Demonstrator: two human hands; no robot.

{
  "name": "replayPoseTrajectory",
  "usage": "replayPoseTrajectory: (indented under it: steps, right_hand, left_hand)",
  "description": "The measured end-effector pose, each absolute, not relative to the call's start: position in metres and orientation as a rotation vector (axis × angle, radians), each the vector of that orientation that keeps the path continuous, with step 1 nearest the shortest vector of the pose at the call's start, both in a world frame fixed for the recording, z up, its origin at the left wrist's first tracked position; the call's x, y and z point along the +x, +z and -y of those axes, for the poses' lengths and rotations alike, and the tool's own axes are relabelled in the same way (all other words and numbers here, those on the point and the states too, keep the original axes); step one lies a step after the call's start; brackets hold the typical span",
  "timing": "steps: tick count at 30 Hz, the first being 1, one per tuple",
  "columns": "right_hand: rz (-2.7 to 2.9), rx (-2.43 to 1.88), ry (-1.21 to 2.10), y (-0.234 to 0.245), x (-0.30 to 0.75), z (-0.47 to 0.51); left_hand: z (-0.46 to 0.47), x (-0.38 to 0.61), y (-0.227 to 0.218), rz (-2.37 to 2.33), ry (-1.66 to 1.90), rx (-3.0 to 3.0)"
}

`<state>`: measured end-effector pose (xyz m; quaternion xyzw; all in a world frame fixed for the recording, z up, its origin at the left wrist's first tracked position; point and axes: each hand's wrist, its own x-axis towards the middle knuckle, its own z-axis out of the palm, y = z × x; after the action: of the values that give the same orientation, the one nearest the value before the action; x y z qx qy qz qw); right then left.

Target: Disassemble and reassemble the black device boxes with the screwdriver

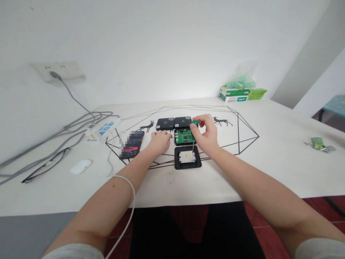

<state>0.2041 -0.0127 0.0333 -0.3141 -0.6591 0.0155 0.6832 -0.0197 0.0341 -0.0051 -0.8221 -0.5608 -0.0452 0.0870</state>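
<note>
Right hand (206, 138) pinches green tool (194, 123) over bare circuit board (184, 137), mid-counter (269, 162). Left hand (160, 142) loosely curled, empty, at board's left edge. Board looks light, stiff, fragile; I'd grip edges only.

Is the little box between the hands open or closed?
Open. Its green circuit board is exposed, and a black cover lies separately, just nearer the person.
</note>
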Motion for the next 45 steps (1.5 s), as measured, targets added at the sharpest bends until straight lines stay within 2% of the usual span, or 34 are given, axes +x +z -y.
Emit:
replayPoseTrajectory:
  steps: [6,13,28,45]
  right_hand:
    - [1.422,-0.74,0.098,0.031,0.202,0.006]
    - [1.367,-0.63,0.496,0.023,0.196,0.004]
    - [1.518,-0.679,0.11,0.034,0.202,0.013]
    - [1.436,-0.808,0.228,0.031,0.201,0.005]
  left_hand:
    - [-0.032,-0.02,-0.005,1.667,-0.14,-2.455]
    - [-0.037,-0.024,-0.008,1.648,-0.116,-2.481]
    - [-0.047,-0.029,-0.009,1.655,-0.18,-2.427]
    - [-0.046,-0.029,-0.008,1.64,-0.168,-2.425]
